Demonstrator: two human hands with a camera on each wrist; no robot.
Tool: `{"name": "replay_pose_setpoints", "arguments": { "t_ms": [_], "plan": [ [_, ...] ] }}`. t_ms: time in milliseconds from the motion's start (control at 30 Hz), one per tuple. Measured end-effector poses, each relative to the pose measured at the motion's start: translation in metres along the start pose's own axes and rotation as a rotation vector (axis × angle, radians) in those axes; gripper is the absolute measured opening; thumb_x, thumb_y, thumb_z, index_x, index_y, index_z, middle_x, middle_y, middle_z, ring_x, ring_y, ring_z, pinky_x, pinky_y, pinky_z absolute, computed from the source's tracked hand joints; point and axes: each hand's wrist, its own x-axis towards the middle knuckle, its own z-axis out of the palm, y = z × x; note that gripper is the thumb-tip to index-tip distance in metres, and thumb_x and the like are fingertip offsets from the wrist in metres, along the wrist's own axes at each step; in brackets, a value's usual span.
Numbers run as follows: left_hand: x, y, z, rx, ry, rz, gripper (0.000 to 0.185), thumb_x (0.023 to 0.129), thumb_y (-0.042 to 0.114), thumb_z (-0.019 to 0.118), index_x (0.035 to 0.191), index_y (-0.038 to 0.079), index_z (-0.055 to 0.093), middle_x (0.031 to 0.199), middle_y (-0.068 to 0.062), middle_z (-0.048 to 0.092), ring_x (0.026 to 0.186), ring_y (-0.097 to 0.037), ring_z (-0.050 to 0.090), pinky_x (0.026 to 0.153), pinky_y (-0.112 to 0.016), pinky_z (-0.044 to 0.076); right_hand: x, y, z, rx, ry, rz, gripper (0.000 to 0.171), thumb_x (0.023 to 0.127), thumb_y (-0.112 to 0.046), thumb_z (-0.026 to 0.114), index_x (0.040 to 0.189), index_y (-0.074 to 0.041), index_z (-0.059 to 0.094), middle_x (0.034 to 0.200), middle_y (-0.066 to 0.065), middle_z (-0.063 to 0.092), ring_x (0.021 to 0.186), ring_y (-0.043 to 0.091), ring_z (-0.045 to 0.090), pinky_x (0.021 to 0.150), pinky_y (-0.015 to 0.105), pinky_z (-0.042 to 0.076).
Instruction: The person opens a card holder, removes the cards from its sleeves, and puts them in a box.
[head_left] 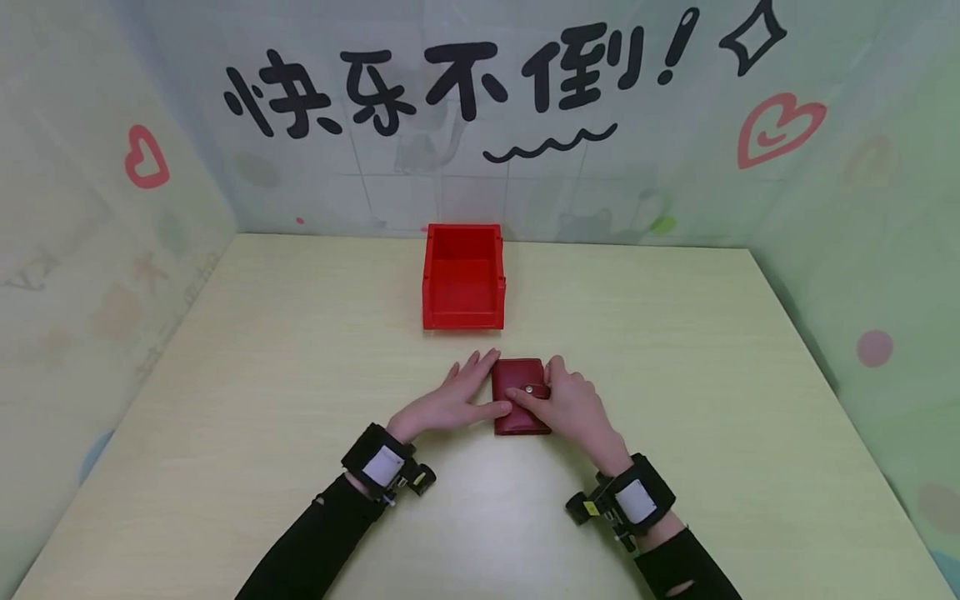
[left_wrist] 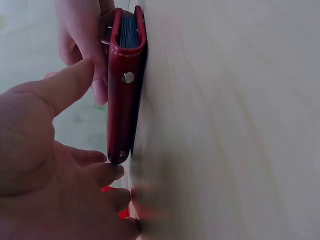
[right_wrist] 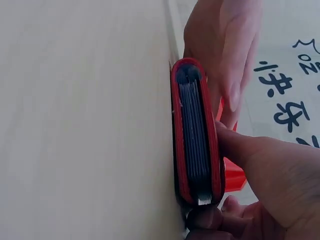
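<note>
Red wallet (head_left: 517, 375) on the bench (head_left: 300, 333).
Right grip (head_left: 573, 407) pinches its right side; left grip (head_left: 450, 402), fingers straight, sits at its left.

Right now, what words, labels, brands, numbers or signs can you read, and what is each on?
"快乐不倒!" in black lettering, on the pale blue printed back wall.
Faint letter-like marks on the pale green left wall: too faint to read.
White rectangular patches and small yellow stickers on the black wrist gear: nothing readable.
Dark red leather-like wallet and red plastic box: no text visible.
</note>
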Motion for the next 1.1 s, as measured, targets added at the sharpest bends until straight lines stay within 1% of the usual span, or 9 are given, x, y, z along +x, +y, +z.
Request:
{"name": "replay_pose_setpoints", "arguments": {
  "t_ms": [100, 200, 367, 533, 667, 767, 833, 1000, 1100],
  "plan": [
    [0.002, 0.000, 0.003, 0.026, -0.003, -0.002, 0.096, 0.095, 0.044, 0.063, 0.161, 0.003, 0.008, 0.171, -0.014, 0.007, 0.159, -0.036, -0.003, 0.127, -0.055, -0.003, -0.002, -0.003, 0.004, -0.028, 0.004, -0.036, 0.048, 0.088, -0.050, 0.073, 0.098, -0.006, 0.053, 0.069, 0.006, 0.058, 0.058, 0.017, 0.054, 0.051, 0.024, 0.041],
    [0.003, 0.000, 0.004, 0.039, -0.010, -0.009, 0.101, 0.093, 0.047, 0.064, 0.162, 0.004, 0.004, 0.171, -0.014, 0.002, 0.159, -0.036, -0.007, 0.127, -0.054, -0.005, -0.002, -0.005, 0.007, -0.065, 0.015, -0.079, 0.044, 0.091, -0.048, 0.070, 0.092, -0.007, 0.055, 0.064, 0.003, 0.053, 0.055, 0.015, 0.050, 0.049, 0.023, 0.036],
    [0.008, -0.004, 0.011, 0.094, -0.011, -0.026, 0.100, 0.094, 0.051, 0.058, 0.162, 0.006, -0.001, 0.171, -0.015, -0.006, 0.157, -0.038, -0.013, 0.126, -0.056, -0.008, -0.002, -0.005, 0.009, -0.134, 0.038, -0.163, 0.040, 0.095, -0.044, 0.066, 0.081, -0.010, 0.051, 0.057, -0.001, 0.041, 0.048, 0.012, 0.041, 0.046, 0.022, 0.028],
    [0.014, -0.010, 0.020, 0.182, -0.011, -0.080, 0.096, 0.096, 0.054, 0.049, 0.162, 0.012, -0.008, 0.170, -0.013, -0.012, 0.157, -0.034, -0.017, 0.126, -0.056, -0.009, -0.002, -0.005, 0.011, -0.259, 0.130, -0.269, 0.037, 0.098, -0.039, 0.063, 0.078, -0.010, 0.052, 0.055, -0.001, 0.040, 0.046, 0.012, 0.039, 0.043, 0.021, 0.027],
    [0.017, -0.011, 0.025, 0.220, -0.010, -0.115, 0.097, 0.097, 0.058, 0.047, 0.161, 0.015, -0.010, 0.171, -0.010, -0.013, 0.158, -0.032, -0.017, 0.126, -0.055, -0.008, -0.003, -0.006, 0.012, -0.312, 0.186, -0.310, 0.032, 0.097, -0.035, 0.065, 0.078, -0.010, 0.057, 0.058, 0.000, 0.044, 0.050, 0.013, 0.041, 0.045, 0.022, 0.030],
    [0.019, -0.012, 0.026, 0.239, -0.013, -0.124, 0.097, 0.097, 0.059, 0.046, 0.161, 0.014, -0.010, 0.171, -0.011, -0.014, 0.158, -0.032, -0.017, 0.126, -0.055, -0.009, -0.003, -0.006, 0.011, -0.289, 0.165, -0.325, 0.027, 0.098, -0.030, 0.065, 0.080, -0.010, 0.062, 0.058, -0.001, 0.046, 0.052, 0.012, 0.042, 0.048, 0.021, 0.033],
    [0.019, -0.011, 0.026, 0.246, -0.020, -0.131, 0.097, 0.098, 0.060, 0.045, 0.161, 0.013, -0.011, 0.170, -0.011, -0.015, 0.157, -0.031, -0.018, 0.126, -0.054, -0.009, -0.002, -0.006, 0.011, -0.249, 0.140, -0.337, 0.025, 0.098, -0.027, 0.065, 0.080, -0.010, 0.063, 0.058, -0.001, 0.046, 0.053, 0.011, 0.043, 0.050, 0.020, 0.034],
    [0.017, -0.008, 0.023, 0.241, -0.034, -0.154, 0.097, 0.098, 0.060, 0.045, 0.161, 0.014, -0.012, 0.170, -0.009, -0.016, 0.157, -0.030, -0.019, 0.126, -0.053, -0.011, 0.001, -0.003, 0.008, -0.141, 0.081, -0.356, 0.027, 0.101, -0.021, 0.061, 0.076, -0.010, 0.059, 0.059, -0.003, 0.042, 0.056, 0.011, 0.041, 0.053, 0.020, 0.032],
    [0.017, -0.006, 0.023, 0.240, -0.034, -0.154, 0.097, 0.098, 0.060, 0.045, 0.161, 0.014, -0.011, 0.170, -0.009, -0.015, 0.157, -0.030, -0.019, 0.126, -0.053, -0.010, 0.001, -0.002, 0.006, -0.106, 0.058, -0.362, 0.029, 0.102, -0.020, 0.059, 0.075, -0.010, 0.057, 0.060, -0.003, 0.040, 0.057, 0.011, 0.040, 0.054, 0.020, 0.032]
  ]
}}
